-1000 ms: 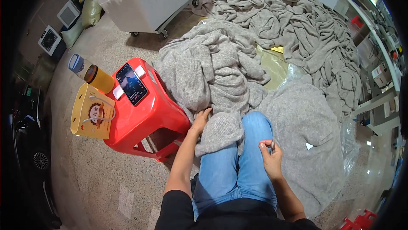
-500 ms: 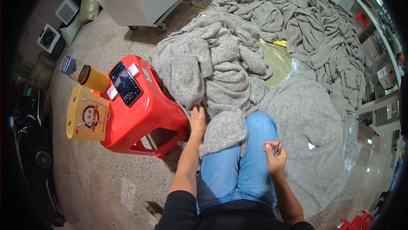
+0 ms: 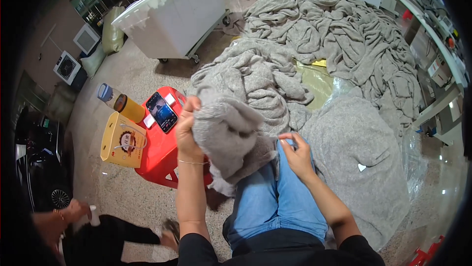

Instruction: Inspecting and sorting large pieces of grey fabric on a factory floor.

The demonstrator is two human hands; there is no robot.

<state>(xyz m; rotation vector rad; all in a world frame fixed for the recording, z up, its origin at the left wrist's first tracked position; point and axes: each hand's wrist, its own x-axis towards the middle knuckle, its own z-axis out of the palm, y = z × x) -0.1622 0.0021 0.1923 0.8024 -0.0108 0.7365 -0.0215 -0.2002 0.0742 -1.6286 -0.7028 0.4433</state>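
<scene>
Raised in front of me, my left hand (image 3: 190, 131) is closed on the edge of a grey knitted garment (image 3: 223, 135), which hangs bunched over my left thigh beside the red stool. My right hand (image 3: 297, 157) hovers over my right knee, to the right of that garment, its thumb and forefinger drawn together. Anything between those fingertips is too small to make out. Just beyond my knees lies a heap of grey knits (image 3: 250, 76). Another spread of grey knit (image 3: 351, 153), with a small white patch on it, lies to my right.
A red stool (image 3: 164, 150) on my left carries a phone (image 3: 162, 112), a yellow drink bottle (image 3: 129, 108) and a yellow paper bag (image 3: 123, 140). Another person's hand (image 3: 76, 211) holds something white at lower left. A white wheeled bin (image 3: 172, 17) stands beyond.
My left hand has risen from beside the stool, lifting the grey knitted garment off my lap. My right hand has moved left and farther forward. Another person has appeared at lower left.
</scene>
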